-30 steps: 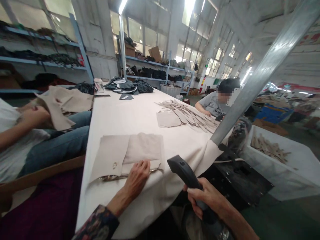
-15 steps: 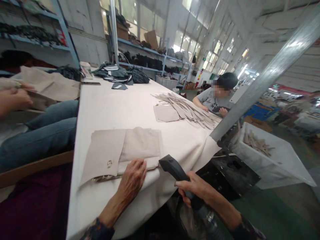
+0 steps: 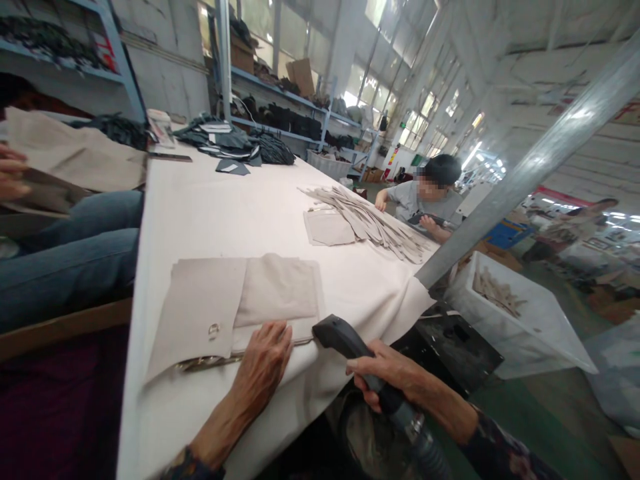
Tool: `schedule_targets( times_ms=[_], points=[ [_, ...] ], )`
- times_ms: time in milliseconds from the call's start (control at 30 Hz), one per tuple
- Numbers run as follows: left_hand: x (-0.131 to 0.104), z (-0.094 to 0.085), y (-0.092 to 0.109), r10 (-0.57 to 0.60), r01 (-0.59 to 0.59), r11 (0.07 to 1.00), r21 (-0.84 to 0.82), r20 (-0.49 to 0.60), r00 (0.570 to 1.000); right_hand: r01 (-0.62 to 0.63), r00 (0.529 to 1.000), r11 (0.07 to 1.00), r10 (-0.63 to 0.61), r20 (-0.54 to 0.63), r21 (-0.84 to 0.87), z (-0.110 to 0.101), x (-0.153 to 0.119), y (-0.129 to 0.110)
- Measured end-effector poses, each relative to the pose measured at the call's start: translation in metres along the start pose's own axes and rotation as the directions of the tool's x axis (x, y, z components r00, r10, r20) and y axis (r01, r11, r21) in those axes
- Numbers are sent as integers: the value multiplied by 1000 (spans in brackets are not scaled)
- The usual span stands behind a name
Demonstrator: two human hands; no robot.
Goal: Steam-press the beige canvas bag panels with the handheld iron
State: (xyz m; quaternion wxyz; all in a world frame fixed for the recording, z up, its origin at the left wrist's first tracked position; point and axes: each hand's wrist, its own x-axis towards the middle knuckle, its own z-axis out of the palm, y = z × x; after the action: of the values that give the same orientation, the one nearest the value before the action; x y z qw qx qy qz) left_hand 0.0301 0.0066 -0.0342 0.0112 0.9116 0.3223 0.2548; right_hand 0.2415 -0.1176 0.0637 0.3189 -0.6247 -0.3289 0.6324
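Beige fabric stack (image 3: 280,290) on near side of white table (image 3: 210,207), under my left hand (image 3: 263,367).
I record left fingers resting unclenched atop its near edge; my right hand (image 3: 385,373) is wrapped around the black nozzle (image 3: 340,335), tip just beside the stack's right near corner.

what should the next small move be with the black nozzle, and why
I'd probably draw the nozzle slightly left along the near edge of the beige fabric, stopping short of the left hand. The right hand grips it with the tip at that edge's right end, and the left hand rests on the fabric.
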Motion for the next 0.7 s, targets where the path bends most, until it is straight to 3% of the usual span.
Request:
schedule_targets(
  times_ms=[267,433,567,700],
  points=[
    [1,-2,2,-12,12,1000,-12,32,999,81,996,996,-82,-28,-38,-3,21,-22],
    [1,-1,2,-9,9,1000,-3,38,999,208,973,977,-211,-90,-42,-21,3,-21],
    [2,1,0,-22,22,1000,6,20,1000,159,986,986,-161,-48,-48,-16,-5,-14],
    [-7,9,-8,19,-23,997,-79,-44,999,107,994,991,-106,21,-80,-4,6,-3]
  ],
)
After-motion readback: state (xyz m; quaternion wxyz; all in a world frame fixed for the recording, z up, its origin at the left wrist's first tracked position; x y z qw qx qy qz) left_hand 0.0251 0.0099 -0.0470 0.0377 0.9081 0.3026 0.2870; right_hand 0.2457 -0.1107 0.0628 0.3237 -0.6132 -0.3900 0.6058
